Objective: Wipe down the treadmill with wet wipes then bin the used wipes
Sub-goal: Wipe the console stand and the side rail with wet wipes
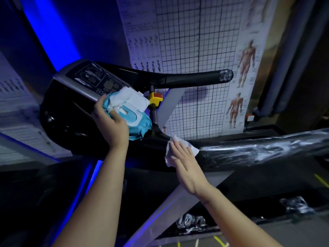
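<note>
Right hand (185,163) with straight fingers pressing a crumpled white wet wipe (178,150) flat on the black treadmill handrail (258,150), left hand (111,122) gripping a soft teal wipes pack (137,120), lid open, beside the grey console (92,81)

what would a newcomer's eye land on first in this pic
The right hand lies flat at centre, pressing a white wipe onto the black handrail, while the left hand grips a blue wipes pack with its lid open, in front of the console. Behind, a bright blue light strip at upper left and a muscle chart on the wall at right stand out.
</note>
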Motion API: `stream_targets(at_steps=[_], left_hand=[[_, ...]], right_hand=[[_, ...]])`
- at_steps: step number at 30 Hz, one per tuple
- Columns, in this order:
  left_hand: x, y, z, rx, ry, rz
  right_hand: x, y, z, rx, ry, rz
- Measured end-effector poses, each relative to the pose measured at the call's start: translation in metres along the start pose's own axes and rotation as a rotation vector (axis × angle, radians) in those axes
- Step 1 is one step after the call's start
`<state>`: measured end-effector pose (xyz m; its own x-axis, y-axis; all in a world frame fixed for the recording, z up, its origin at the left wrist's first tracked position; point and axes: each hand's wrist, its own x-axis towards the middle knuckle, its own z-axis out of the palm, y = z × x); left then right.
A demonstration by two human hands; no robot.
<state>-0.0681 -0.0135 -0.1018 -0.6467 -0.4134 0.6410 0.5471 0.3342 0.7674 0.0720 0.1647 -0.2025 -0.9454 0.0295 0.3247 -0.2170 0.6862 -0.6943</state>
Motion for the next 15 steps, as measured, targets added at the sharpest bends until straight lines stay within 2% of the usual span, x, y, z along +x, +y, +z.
stream_targets(at_steps=[2,7,11,15], left_hand=[[-0.004,0.006,-0.003,-0.041,0.041,-0.021],[-0.026,0.029,-0.009,-0.108,0.027,-0.023],[-0.038,0.034,-0.026,-0.055,-0.039,0.065],[-0.046,0.039,-0.039,-0.088,-0.037,0.042]], right_hand=[[-0.004,-0.001,0.009,0.040,0.041,0.062],[0.012,-0.005,0.011,-0.199,0.127,0.085],[0.027,-0.013,-0.002,-0.185,0.122,0.171],[0.014,-0.007,0.005,-0.095,0.195,0.116]])
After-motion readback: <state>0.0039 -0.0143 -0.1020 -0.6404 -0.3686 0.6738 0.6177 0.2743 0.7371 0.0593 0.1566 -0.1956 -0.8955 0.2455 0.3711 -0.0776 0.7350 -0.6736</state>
